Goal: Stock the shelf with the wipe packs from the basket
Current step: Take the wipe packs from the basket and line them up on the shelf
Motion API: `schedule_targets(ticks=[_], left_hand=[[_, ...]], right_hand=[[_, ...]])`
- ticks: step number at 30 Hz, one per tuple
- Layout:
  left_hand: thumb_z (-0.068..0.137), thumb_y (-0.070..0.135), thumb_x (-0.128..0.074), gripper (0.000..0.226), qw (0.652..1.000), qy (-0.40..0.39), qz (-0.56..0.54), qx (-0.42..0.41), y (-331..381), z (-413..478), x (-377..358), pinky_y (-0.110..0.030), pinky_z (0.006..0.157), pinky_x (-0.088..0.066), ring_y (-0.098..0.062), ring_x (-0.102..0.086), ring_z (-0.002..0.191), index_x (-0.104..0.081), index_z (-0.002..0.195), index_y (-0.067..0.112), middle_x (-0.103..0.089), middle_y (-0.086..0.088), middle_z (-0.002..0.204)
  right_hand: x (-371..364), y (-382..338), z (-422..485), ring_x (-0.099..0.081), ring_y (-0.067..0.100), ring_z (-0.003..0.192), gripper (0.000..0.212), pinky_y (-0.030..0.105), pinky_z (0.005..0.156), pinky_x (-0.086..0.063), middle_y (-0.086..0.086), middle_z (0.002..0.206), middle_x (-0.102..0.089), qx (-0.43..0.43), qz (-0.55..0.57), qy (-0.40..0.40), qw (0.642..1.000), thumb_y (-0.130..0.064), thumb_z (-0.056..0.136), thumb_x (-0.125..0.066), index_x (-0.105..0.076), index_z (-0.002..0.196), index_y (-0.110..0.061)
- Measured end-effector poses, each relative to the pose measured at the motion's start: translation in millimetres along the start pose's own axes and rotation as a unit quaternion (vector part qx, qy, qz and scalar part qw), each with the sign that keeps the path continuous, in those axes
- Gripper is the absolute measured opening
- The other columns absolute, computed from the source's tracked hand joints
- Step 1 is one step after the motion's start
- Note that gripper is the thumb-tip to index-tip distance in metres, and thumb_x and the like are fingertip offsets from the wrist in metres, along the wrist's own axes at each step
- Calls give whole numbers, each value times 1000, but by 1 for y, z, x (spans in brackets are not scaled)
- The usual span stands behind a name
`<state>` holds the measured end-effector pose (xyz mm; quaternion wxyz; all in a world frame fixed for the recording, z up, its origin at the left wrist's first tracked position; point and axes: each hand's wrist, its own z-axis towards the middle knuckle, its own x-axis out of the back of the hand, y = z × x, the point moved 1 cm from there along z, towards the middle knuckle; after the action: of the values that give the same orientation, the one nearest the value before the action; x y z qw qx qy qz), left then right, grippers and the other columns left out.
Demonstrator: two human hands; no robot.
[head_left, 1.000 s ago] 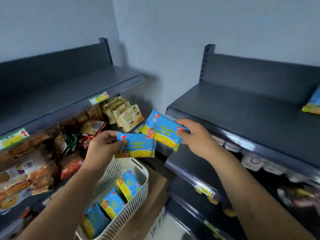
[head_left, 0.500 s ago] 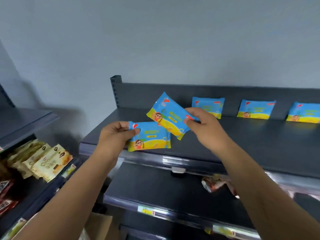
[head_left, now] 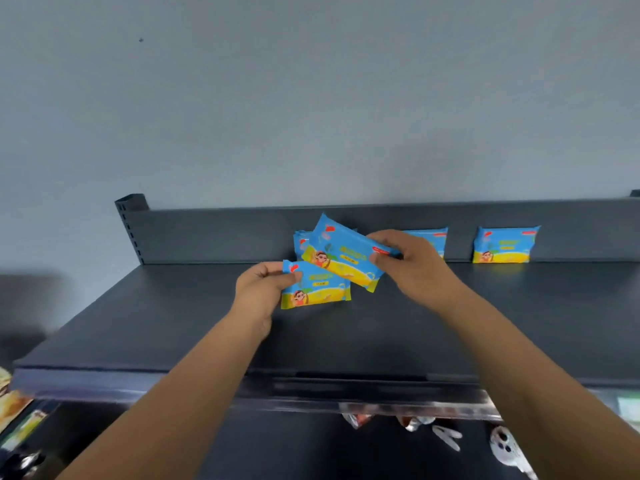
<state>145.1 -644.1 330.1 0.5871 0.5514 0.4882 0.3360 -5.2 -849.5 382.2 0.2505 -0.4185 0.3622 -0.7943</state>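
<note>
Hovering over shelf (head_left: 173,323), hands (head_left: 260,292) pinching packs (head_left: 317,289)

Surroundings logged from where I stood.
I noted a plain grey wall (head_left: 311,98) with one dark speck (head_left: 140,40) high on the left, blurred snack packets (head_left: 14,407) at my lower left, and crumpled foil wrappers (head_left: 356,419) beside white ghost-faced packets (head_left: 505,448) lower right.

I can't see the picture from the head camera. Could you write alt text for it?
Two bare hands hold blue-and-yellow wipe packs over a dark shelf: the left hand grips a level pack, the right hand pinches a tilted pack just above it. Three more packs stand against the shelf's back panel, two partly hidden.
</note>
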Motion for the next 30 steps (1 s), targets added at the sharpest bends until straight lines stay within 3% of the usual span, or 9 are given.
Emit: schedule_targets(ticks=[2, 6, 10, 14, 17, 20, 23, 27, 30], left_hand=[[79, -3, -82, 25, 1000, -3, 20, -6, -4, 12, -13, -40, 79, -63, -28, -78, 89, -72, 101, 3, -79, -13, 99], [80, -11, -77, 21, 993, 0, 100, -63, -7, 32, -33, -21, 59, -57, -20, -73, 76, -69, 86, 7, -76, -13, 93], [79, -10, -78, 23, 981, 21, 159, -110, -7, 56, -40, -38, 80, -61, -30, -73, 82, -68, 82, 10, -74, -16, 92], [84, 0, -79, 18, 979, 45, 172, -101, -5, 70, -35, -37, 76, -61, -24, -75, 85, -67, 82, 13, -75, -8, 89], [87, 3, -77, 15, 976, 53, 188, -95, -2, 78, -31, -35, 70, -60, -23, -74, 83, -68, 84, 14, -76, -8, 91], [90, 9, -76, 11, 974, 69, 197, -83, 1, 88, -29, -28, 59, -52, -18, -72, 78, -68, 89, 17, -77, -7, 96], [90, 9, -76, 13, 971, 49, 221, -79, 3, 99, -29, -31, 63, -57, -19, -73, 81, -68, 91, 19, -77, -7, 99], [85, 12, -78, 18, 952, 20, 296, -70, 6, 108, -31, -43, 84, -62, -21, -74, 91, -70, 100, 18, -76, -3, 99], [85, 2, -73, 26, 948, 17, 310, -66, 7, 107, -28, -33, 70, -59, -21, -71, 89, -70, 109, 12, -75, -6, 102]], right_hand=[[6, 6, 3, -50, -2, 50, 23, 10, 49, -36, -16, 70, -64, 5, -19, -9, 1000, -13, 99, -61, -69, 105, -34], [12, 19, 15, -61, -4, 75, 18, 13, 65, -42, -15, 91, -71, 10, -83, -14, 996, -18, 93, -69, -72, 105, -32], [7, 29, 25, -62, 0, 76, 14, 19, 64, -43, -21, 88, -70, 0, -135, -22, 991, -25, 89, -73, -71, 100, -33], [-3, 38, 35, -65, 3, 83, 13, 23, 69, -47, -19, 91, -69, 4, -148, -47, 988, -26, 87, -73, -71, 98, -34], [-12, 44, 45, -63, 2, 86, 14, 20, 68, -43, -17, 96, -69, 5, -150, -63, 987, -26, 88, -73, -71, 98, -35], [-21, 49, 54, -64, 3, 91, 14, 23, 73, -48, -16, 101, -70, 3, -140, -64, 988, -25, 88, -74, -73, 98, -34], [-30, 51, 62, -63, 5, 98, 15, 26, 82, -51, -16, 106, -70, 5, -140, -61, 988, -26, 88, -74, -72, 99, -36], [-36, 49, 73, -62, 11, 97, 17, 36, 83, -54, -14, 112, -69, 7, -223, -42, 974, -32, 90, -71, -71, 107, -37], [-39, 44, 78, -60, 13, 98, 20, 34, 81, -51, -9, 111, -65, 20, -268, -30, 963, -30, 92, -69, -70, 113, -33]])
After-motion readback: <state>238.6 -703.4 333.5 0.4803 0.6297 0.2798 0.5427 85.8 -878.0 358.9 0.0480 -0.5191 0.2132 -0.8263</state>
